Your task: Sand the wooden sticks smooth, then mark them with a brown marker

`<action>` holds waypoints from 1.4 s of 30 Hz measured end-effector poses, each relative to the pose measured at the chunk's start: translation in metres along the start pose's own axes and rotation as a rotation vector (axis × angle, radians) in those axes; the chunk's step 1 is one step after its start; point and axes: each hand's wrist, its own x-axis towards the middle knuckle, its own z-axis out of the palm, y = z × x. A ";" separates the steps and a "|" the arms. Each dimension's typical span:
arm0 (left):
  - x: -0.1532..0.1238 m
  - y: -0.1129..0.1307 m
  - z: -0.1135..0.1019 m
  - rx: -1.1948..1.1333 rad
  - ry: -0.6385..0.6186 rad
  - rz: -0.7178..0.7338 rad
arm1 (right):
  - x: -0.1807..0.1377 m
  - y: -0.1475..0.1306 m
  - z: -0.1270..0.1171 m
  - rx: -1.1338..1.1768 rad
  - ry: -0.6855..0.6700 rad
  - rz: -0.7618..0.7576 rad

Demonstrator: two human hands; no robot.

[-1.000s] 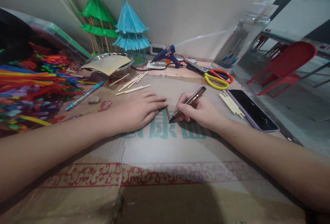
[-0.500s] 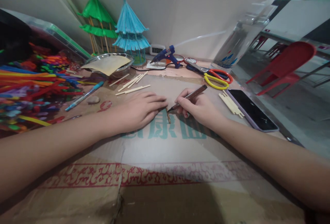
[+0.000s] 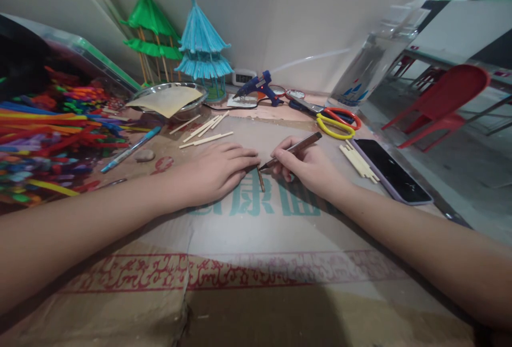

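Note:
My right hand grips a brown marker pen, its tip touching or just beside the upper part of a thin brown stick. That short stick lies on the clear sheet over the cardboard. My left hand rests palm down, fingers stretched out together, with the fingertips at the stick's far end. Whether the thumb touches the stick is hidden. Beyond the left hand several pale wooden sticks lie loose. More pale sticks form a small pile to the right of my right hand.
A phone lies at the right edge, near scissors. A glue gun, a metal bowl, a blue model pagoda and a green one stand at the back. Colourful pipe cleaners heap at left, beside a blue pen.
The marker tip has shifted slightly up along the stick, toward my left fingertips. My left hand has stayed in place.

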 end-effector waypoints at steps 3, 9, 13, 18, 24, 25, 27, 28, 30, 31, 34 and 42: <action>0.001 0.001 -0.001 -0.016 0.011 -0.005 | 0.001 0.000 0.000 -0.018 0.002 -0.016; 0.001 0.004 -0.005 -0.043 -0.017 -0.063 | 0.002 0.002 0.000 -0.015 -0.006 -0.035; 0.001 0.003 -0.003 -0.031 0.000 -0.029 | 0.002 0.002 0.000 -0.017 0.007 -0.031; 0.001 0.003 -0.002 -0.028 -0.002 -0.028 | 0.000 0.002 -0.002 -0.019 -0.017 0.023; 0.002 0.003 -0.004 -0.027 -0.019 -0.033 | -0.001 0.003 -0.002 -0.008 -0.046 0.034; 0.002 0.003 -0.004 -0.028 -0.021 -0.033 | 0.000 0.003 -0.002 0.004 -0.036 0.024; 0.002 0.003 -0.004 -0.027 -0.017 -0.034 | 0.001 0.002 -0.001 0.021 -0.011 -0.001; 0.002 0.003 -0.004 -0.026 -0.012 -0.035 | 0.001 0.002 -0.001 0.026 -0.002 -0.010; 0.002 0.003 -0.004 -0.029 -0.012 -0.038 | 0.001 0.002 -0.001 0.027 0.000 -0.010; 0.002 0.003 -0.004 -0.034 -0.015 -0.038 | 0.001 0.002 -0.001 0.025 -0.007 -0.002; 0.001 0.003 -0.003 -0.055 -0.020 -0.038 | 0.000 0.002 -0.001 0.020 -0.036 0.024; -0.001 0.002 -0.001 -0.048 0.014 -0.078 | 0.000 0.000 0.000 0.013 0.014 -0.004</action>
